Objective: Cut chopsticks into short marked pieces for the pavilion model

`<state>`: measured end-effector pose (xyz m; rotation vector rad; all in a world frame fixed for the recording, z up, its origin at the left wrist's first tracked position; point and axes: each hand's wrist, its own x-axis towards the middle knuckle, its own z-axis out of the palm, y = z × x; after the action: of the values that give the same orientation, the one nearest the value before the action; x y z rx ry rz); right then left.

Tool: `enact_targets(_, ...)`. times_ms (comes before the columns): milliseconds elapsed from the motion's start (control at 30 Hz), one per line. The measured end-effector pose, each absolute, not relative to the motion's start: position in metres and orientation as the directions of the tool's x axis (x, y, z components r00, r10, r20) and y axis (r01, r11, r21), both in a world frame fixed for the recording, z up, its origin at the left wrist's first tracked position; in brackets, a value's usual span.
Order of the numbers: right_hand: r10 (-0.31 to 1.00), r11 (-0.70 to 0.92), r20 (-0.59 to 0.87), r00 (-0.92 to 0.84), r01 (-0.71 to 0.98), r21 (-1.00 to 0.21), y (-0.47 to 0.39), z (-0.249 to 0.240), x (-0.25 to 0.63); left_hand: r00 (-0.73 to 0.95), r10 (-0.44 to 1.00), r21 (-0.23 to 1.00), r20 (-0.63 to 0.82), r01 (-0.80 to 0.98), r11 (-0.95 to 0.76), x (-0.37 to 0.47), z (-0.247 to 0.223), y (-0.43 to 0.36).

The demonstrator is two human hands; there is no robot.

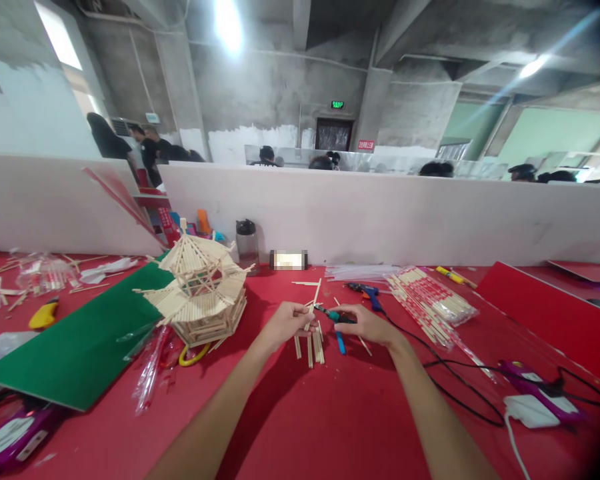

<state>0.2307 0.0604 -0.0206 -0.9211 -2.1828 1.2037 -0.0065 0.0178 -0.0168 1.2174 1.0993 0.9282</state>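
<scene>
My left hand (294,321) pinches a thin wooden stick (317,292), which slants upward from the fingers. Fingers of my right hand (361,324) are wrapped round pliers with blue-green handles (341,341), their jaws touching or close beside the stick. Several short cut sticks (318,347) lie on the red table (300,413) just below my hands. To the left stands a pavilion model (203,287) built of wooden sticks, with a tiered roof. A blue glue gun (373,297) rests behind my right hand.
Packs of sticks (430,303) and a black cable (460,387) lie at right, near a purple power strip (540,390). A green board (80,333) is at left. A bottle (247,243) stands by the white partition (380,217). People are beyond it.
</scene>
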Motion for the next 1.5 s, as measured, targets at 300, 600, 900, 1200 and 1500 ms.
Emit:
enact_targets(300,0.741,0.345,0.063,-0.668,0.299,-0.890,0.057,-0.016,0.229,0.274,0.950,0.987,-0.152,-0.006,0.159,-0.009,-0.008,0.013)
enact_targets(600,0.732,-0.042,-0.190,-0.655,0.234,-0.971,0.052,-0.019,0.232,0.262,0.937,0.963,-0.231,-0.074,0.259,-0.008,-0.003,0.012)
enact_targets(900,0.794,-0.115,-0.178,-0.582,0.143,-0.983,0.056,-0.021,0.235,0.148,0.982,0.987,-0.121,0.124,0.103,-0.029,-0.011,0.027)
enact_targets(1200,0.793,0.255,0.069,-0.605,0.227,-0.940,0.058,-0.022,0.224,-0.143,0.990,0.371,0.016,0.920,0.127,-0.073,-0.043,0.046)
enact_targets(1500,0.740,0.416,0.183,-0.647,0.226,-0.881,0.056,-0.021,0.221,-0.147,0.987,0.463,0.062,0.880,0.102,-0.070,-0.037,0.045)
